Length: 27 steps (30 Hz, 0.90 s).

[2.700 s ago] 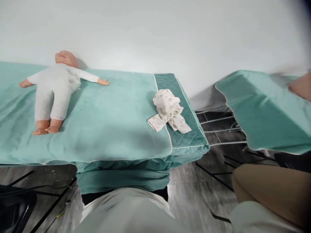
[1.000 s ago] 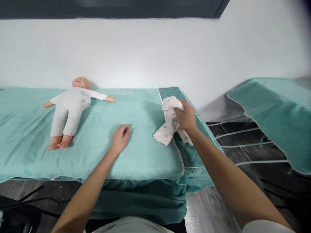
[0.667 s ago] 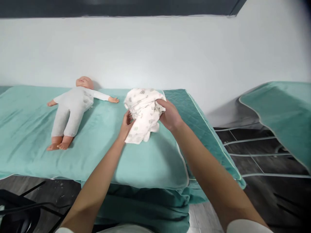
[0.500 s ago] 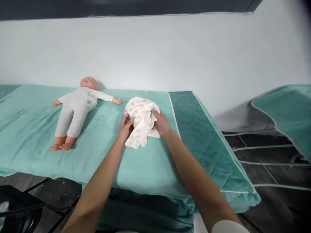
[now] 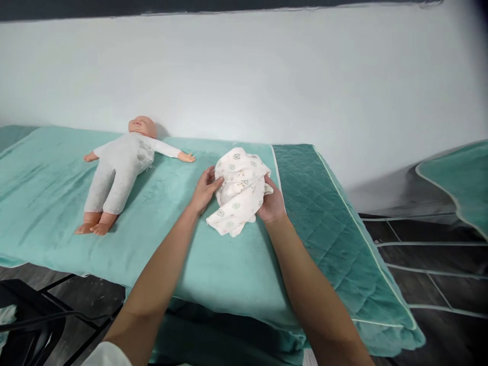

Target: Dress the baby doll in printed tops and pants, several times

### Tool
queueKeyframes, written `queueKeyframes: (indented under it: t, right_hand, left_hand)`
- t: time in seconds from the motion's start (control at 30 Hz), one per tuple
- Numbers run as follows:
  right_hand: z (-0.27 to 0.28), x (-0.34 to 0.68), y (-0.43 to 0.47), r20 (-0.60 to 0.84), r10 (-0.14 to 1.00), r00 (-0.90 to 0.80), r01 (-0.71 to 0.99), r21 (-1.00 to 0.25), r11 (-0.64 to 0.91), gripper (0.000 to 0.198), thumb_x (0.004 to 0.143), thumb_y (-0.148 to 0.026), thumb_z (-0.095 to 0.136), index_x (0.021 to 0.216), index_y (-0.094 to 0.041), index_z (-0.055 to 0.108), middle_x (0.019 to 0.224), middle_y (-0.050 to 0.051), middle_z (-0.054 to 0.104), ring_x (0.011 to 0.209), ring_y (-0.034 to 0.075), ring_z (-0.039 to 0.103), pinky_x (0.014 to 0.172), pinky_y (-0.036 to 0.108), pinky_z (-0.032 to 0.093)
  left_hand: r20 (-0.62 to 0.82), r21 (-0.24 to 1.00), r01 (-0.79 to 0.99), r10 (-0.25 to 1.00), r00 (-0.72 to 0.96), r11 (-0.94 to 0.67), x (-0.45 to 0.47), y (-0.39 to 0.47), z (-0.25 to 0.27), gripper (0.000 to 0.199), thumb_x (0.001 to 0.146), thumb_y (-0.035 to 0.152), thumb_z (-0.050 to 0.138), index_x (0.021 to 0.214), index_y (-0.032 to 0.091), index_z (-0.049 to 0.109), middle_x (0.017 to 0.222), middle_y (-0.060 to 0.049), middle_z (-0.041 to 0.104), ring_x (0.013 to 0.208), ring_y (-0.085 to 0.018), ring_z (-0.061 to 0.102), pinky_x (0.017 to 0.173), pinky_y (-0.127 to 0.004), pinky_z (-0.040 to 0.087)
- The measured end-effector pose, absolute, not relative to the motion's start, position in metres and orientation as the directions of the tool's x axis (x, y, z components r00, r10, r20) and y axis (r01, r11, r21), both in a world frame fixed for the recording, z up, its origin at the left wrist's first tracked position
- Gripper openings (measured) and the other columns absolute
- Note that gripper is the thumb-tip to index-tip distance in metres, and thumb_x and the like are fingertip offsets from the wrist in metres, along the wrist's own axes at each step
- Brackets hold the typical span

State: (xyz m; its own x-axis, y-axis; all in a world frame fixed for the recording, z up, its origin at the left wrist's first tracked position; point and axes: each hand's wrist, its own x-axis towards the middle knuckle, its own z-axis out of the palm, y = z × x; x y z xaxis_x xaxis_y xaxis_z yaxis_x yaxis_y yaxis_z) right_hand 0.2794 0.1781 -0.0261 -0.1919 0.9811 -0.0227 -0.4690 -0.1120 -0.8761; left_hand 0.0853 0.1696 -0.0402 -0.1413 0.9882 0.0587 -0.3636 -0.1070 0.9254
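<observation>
A crumpled white cloth (image 5: 242,190) printed with small green and brown figures is bunched up over the bed, a loose flap hanging toward me. At its left edge, my left hand (image 5: 206,190) grips it, thumb on the near side and fingers partly behind. My right hand (image 5: 272,201) holds the right side from beneath, its fingertips partly hidden by the fabric. To the left, a baby doll (image 5: 124,157) with a pale cloth body lies on its back, arms spread, touched by neither hand.
A green velvety cover (image 5: 160,249) spreads over the bed, with a darker quilted band (image 5: 324,229) on the right. A white wall (image 5: 244,76) rises behind. Pale metal bars (image 5: 430,244) and another green cover (image 5: 461,178) stand at right; a black chair (image 5: 30,325) is at lower left.
Both hands have moved slightly right with the cloth, which is now turned and more spread. My right hand has shifted from on top of it to under its right side. The doll lies unmoved.
</observation>
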Motion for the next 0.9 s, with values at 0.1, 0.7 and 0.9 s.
queueKeyframes:
  t: [0.1,0.7,0.9]
  right_hand:
    - [-0.029,0.281,0.179,-0.026,0.991,-0.129,-0.445,-0.892,-0.081,0.048,0.082,-0.067,0.061,0.109,-0.027,0.070,0.108,0.006,0.078,0.118,0.030,0.069,0.097,0.048,0.061]
    - [-0.031,0.283,0.165,0.515,0.853,0.083,0.046,-0.857,0.513,0.035,0.088,-0.041,0.069,0.121,-0.032,0.062,0.135,0.006,0.062,0.129,0.024,0.058,0.111,0.049,0.047]
    - [-0.029,0.256,0.143,0.501,0.784,-0.366,0.395,-0.679,0.619,0.019,0.095,-0.045,0.063,0.099,-0.026,0.068,0.104,0.008,0.070,0.108,0.028,0.064,0.104,0.051,0.049]
  left_hand:
    - [0.031,0.916,-0.401,0.999,-0.018,-0.035,0.083,0.171,-0.043,0.040,0.072,0.041,0.089,0.098,0.017,0.072,0.094,-0.006,0.073,0.090,-0.020,0.068,0.088,-0.034,0.052]
    - [0.017,0.696,-0.713,0.994,-0.107,-0.088,0.050,0.156,-0.024,0.064,0.080,0.073,0.066,0.121,0.023,0.070,0.135,-0.008,0.068,0.146,-0.035,0.047,0.113,-0.051,0.049]
    - [0.176,0.647,-0.672,0.928,-0.328,-0.360,0.006,0.141,-0.013,0.051,0.084,0.069,0.064,0.116,0.032,0.072,0.137,0.000,0.068,0.153,-0.032,0.037,0.120,-0.054,0.043]
